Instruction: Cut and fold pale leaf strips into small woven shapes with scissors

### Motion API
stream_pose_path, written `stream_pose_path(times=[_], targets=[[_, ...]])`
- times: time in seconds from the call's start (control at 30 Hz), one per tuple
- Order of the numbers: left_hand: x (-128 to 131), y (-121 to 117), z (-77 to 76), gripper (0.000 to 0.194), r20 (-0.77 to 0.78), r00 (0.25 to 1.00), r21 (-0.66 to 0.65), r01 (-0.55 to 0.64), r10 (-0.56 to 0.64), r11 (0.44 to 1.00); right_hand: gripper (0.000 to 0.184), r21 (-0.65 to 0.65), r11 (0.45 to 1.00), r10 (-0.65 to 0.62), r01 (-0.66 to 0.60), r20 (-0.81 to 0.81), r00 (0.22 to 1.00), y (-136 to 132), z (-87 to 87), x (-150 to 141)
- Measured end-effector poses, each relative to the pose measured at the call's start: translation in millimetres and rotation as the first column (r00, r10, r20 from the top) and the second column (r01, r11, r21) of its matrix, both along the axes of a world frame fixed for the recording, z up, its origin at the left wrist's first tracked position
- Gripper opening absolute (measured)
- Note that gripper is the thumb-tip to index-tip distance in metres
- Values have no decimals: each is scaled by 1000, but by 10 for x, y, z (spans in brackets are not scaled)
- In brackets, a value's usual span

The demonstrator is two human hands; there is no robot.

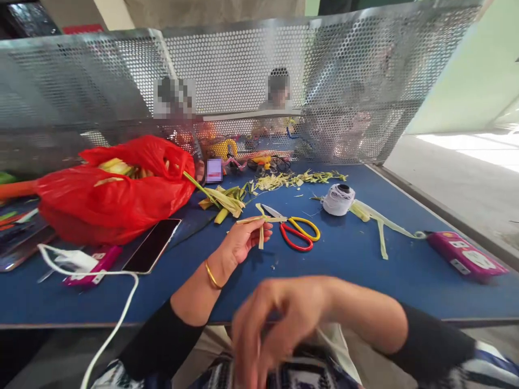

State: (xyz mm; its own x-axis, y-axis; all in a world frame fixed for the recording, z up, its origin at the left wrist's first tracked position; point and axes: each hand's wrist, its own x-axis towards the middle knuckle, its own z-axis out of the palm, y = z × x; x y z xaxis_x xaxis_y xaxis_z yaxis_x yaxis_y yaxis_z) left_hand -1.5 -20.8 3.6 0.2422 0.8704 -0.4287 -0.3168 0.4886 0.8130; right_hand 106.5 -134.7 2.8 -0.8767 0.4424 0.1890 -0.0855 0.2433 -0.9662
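My left hand [239,242] rests on the blue table [365,259] and pinches a thin pale-yellow leaf strip [259,221] that crosses itself above the fingers. Just right of it lie scissors [298,231] with one red and one yellow handle. My right hand [279,324] is low and close to the camera, over my lap, blurred, with the fingers curled and apart; nothing shows in it. A white spool of thread [338,199] stands farther right, with long leaf strips [379,224] beside it.
A red plastic bag [117,189] of leaves sits at the left, a dark phone [153,244] and a white cable [109,319] in front of it. A pink box [466,256] lies at right. Leaf scraps [300,178] line the perforated metal screen [243,70]; people sit behind it.
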Motion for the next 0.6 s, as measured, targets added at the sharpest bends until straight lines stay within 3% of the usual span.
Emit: stream_pose_path(times=[0.03, 0.07, 0.1, 0.13, 0.17, 0.2, 0.23, 0.33, 0.37, 0.47, 0.6], targets=[[-8, 14, -10, 17, 15, 1000, 9, -11, 11, 1000, 50, 24, 999, -27, 24, 95, 995, 256, 76, 136], [-16, 29, -19, 16, 26, 999, 16, -19, 19, 1000, 47, 105, 963, -260, 247, 143, 955, 487, 138, 274], [-23, 44, -27, 13, 32, 999, 21, -22, 21, 1000, 44, 224, 818, -562, 530, 114, 819, 684, 180, 404], [-30, 58, -35, 11, 35, 999, 23, -19, 19, 1000, 42, 337, 580, -795, 742, 35, 606, 841, 196, 517], [-36, 71, -43, 9, 33, 999, 23, -14, 14, 1000, 37, 424, 394, -902, 815, 8, 432, 958, 187, 605], [-40, 83, -51, 7, 30, 1000, 22, -6, 6, 1000, 30, 485, 302, -942, 821, 20, 335, 1037, 153, 666], [-42, 92, -61, 6, 30, 1000, 28, 4, -5, 1000, 28, 495, 312, -946, 811, 81, 315, 1081, 101, 699], [-30, 108, -108, 4, 23, 999, 55, 48, -49, 997, 38, 349, 547, -836, 761, 277, 474, 1076, -89, 670], [-21, 109, -128, 8, 13, 997, 67, 69, -70, 995, 41, 300, 594, -802, 746, 289, 522, 1052, -139, 636], [12, 100, -188, 16, -37, 994, 105, 107, -103, 989, 44, 297, 618, -786, 728, 228, 574, 982, -210, 545], [33, 74, -202, 21, -61, 990, 143, 132, -124, 981, 43, 440, 565, -816, 699, 169, 553, 917, -156, 528]])
